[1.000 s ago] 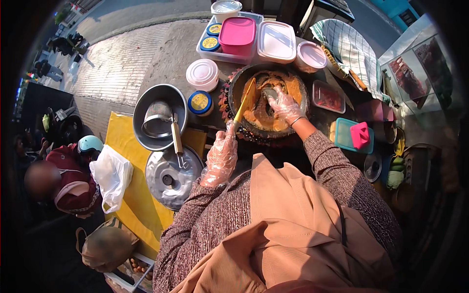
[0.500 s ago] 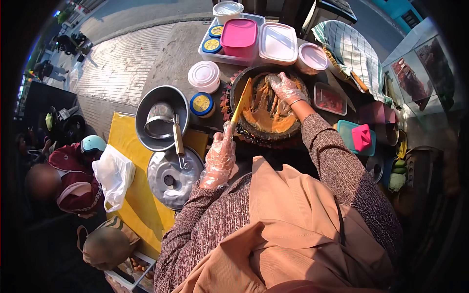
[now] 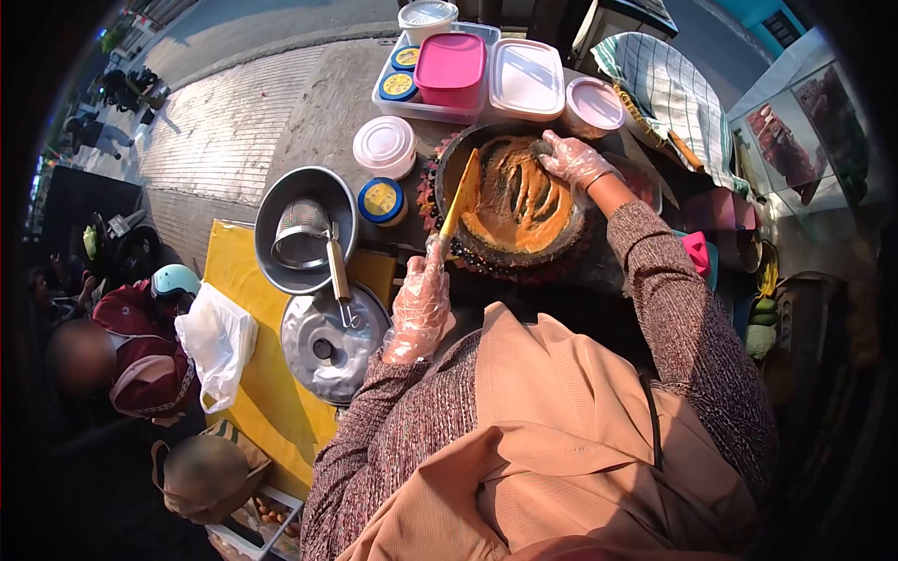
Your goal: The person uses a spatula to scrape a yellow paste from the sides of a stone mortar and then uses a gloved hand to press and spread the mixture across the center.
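Note:
A wide dark stone mortar [image 3: 451,172] holds an orange-brown paste [image 3: 510,232], smeared and streaked across its bowl. My left hand [image 3: 421,307], in a clear plastic glove, is closed around the handle of a yellow spatula [image 3: 459,200] whose blade rests at the left inside of the mortar. At the upper right rim is my gloved right hand [image 3: 575,161], its fingers curled over a grey stone pestle [image 3: 540,150], most of which they hide.
Left of the mortar stand a white-lidded tub [image 3: 384,147], a blue-lidded jar [image 3: 383,200] and a metal bowl [image 3: 309,194] with a strainer [image 3: 301,234]. A pot lid [image 3: 323,351] lies nearer. Behind are lidded boxes [image 3: 526,78]. People sit at the left.
My right hand has moved right with the pestle, from inside the paste to the mortar's rim, uncovering more paste. My left hand and the spatula have hardly moved.

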### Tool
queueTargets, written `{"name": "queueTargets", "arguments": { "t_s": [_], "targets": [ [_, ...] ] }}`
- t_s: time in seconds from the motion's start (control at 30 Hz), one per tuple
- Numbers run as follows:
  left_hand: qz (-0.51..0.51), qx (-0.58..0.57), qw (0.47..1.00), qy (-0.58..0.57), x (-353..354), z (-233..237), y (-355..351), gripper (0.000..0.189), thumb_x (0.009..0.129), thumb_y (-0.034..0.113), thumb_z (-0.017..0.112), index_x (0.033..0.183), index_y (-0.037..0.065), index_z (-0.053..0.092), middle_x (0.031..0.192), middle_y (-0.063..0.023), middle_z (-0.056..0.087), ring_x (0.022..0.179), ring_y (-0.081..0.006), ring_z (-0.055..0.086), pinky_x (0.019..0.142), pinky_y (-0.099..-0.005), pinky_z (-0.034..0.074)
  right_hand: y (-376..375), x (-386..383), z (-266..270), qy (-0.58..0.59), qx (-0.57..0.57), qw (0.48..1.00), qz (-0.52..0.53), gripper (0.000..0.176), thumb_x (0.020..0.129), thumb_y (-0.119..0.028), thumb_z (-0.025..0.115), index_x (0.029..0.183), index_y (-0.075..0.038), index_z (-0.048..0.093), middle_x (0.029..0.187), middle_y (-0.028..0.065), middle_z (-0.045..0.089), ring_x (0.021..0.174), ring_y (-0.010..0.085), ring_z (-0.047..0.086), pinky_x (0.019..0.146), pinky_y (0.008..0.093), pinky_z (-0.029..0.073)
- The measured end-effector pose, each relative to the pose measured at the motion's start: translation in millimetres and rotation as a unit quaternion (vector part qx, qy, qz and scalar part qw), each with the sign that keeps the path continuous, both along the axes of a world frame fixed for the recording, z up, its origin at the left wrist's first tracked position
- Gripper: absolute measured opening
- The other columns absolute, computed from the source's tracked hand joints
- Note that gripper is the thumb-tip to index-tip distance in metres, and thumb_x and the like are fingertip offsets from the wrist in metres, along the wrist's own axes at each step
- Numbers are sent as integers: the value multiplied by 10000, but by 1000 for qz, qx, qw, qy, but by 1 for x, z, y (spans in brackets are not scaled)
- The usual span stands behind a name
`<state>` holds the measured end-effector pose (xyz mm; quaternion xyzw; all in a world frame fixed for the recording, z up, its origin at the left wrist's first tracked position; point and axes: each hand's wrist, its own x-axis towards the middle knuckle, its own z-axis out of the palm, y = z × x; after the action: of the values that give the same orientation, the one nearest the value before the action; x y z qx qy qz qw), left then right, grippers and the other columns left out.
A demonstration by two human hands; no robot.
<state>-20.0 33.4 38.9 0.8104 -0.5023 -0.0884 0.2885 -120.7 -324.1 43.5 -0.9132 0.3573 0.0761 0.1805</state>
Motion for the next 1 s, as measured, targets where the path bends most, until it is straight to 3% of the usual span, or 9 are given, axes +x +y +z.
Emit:
{"name": "queueTargets", "arguments": {
  "t_s": [0.13, 0.3, 0.43, 0.6, 0.67, 0.73, 0.77, 0.93, 1.0],
  "targets": [
    [-1, -30, 1000, 7, -1, -6, -1, 629, 824, 30, 575, 1395, 148, 340, 1002, -154, 505, 803, -344, 584, 596, -428, 495, 70, -46, -6, 0, 7, 999, 33, 583, 839, -312, 573, 1340, -63, 412, 960, 294, 613, 950, 437, 592, 854, 497, 458],
    [-11, -9, 1000, -10, 1, -3, -5, 598, 841, 60, 557, 1390, 141, 334, 1000, -151, 507, 759, -360, 592, 564, -447, 489, 23, -14, -8, -18, -20, 996, 82, 523, 845, -333, 557, 1288, -82, 441, 934, 267, 623, 903, 431, 595, 816, 492, 458],
    [-14, 9, 1000, -11, 3, -1, -3, 613, 835, 52, 563, 1393, 142, 328, 996, -151, 510, 756, -353, 592, 560, -439, 489, -9, -27, 0, 18, -32, 999, 21, 539, 852, -344, 544, 1322, -108, 424, 968, 262, 628, 925, 420, 604, 807, 500, 471],
    [-6, -38, 999, -7, 1, -10, 0, 595, 817, 29, 576, 1369, 133, 378, 976, -152, 510, 758, -339, 590, 572, -419, 492, 109, -69, -3, 23, 85, 990, -113, 597, 851, -359, 537, 1385, -142, 380, 1153, 280, 564, 1093, 425, 545, 944, 488, 428],
    [-3, -52, 999, -2, 1, -9, -1, 556, 825, 39, 566, 1350, 123, 405, 972, -146, 508, 771, -341, 591, 592, -418, 493, 130, -68, -51, -93, 27, 995, -34, 610, 853, -355, 536, 1387, -111, 370, 1109, 286, 583, 1067, 426, 559, 930, 483, 435],
    [-10, 9, 1000, 8, 2, 2, -2, 535, 837, 55, 554, 1347, 125, 410, 970, -140, 509, 778, -342, 592, 610, -422, 495, 122, -40, -17, -70, 84, 993, -55, 576, 859, -326, 565, 1310, 0, 418, 1013, 323, 590, 1025, 437, 568, 880, 454, 454],
    [-11, 18, 1000, 9, 2, 10, -2, 520, 849, 70, 543, 1348, 130, 409, 965, -134, 508, 785, -342, 593, 610, -436, 492, 96, -36, -40, -115, 103, 986, -67, 598, 860, -348, 569, 1318, 0, 405, 1052, 314, 588, 1051, 432, 557, 886, 449, 446],
    [-2, 0, 1000, 10, 9, 4, 8, 565, 848, 63, 549, 1378, 142, 371, 959, -140, 506, 778, -345, 592, 618, -449, 493, 80, -65, -15, 18, 96, 987, -128, 605, 849, -384, 580, 1299, -15, 416, 1092, 306, 587, 1065, 424, 558, 905, 451, 450],
    [-7, -27, 1000, -5, 11, -4, 11, 590, 843, 55, 553, 1390, 148, 353, 961, -146, 505, 769, -349, 591, 622, -450, 496, 117, -78, -20, -53, 113, 989, -83, 566, 847, -345, 582, 1284, -14, 440, 1079, 315, 585, 1047, 433, 563, 901, 465, 446]
  ]
}}
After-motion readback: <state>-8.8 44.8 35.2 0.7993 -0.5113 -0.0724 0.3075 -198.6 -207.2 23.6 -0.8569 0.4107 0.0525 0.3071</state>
